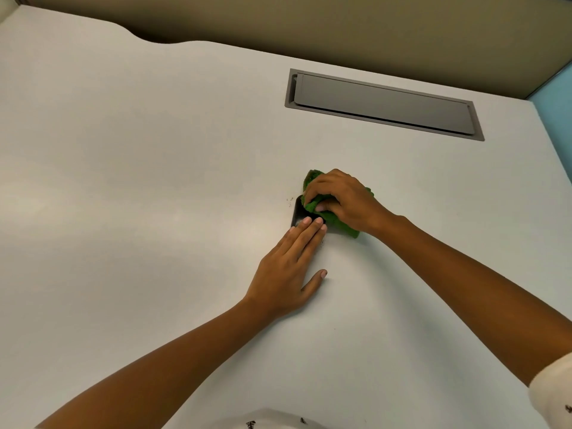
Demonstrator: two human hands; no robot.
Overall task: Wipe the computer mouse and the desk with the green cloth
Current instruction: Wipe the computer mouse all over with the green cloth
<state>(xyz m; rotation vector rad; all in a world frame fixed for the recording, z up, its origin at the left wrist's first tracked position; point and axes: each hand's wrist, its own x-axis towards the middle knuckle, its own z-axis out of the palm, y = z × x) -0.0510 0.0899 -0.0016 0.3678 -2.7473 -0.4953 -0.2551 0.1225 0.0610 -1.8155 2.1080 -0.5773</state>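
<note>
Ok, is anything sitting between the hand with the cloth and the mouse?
Nothing visible. The right hand presses the green cloth straight onto the black mouse. The left hand only rests its fingers on the mouse's near end, beside the cloth, not under it.

Green cloth (340,222), black mouse (298,212), white desk (154,181)

mouse (298,213) on desk (154,181), cloth (337,222) over it
</note>
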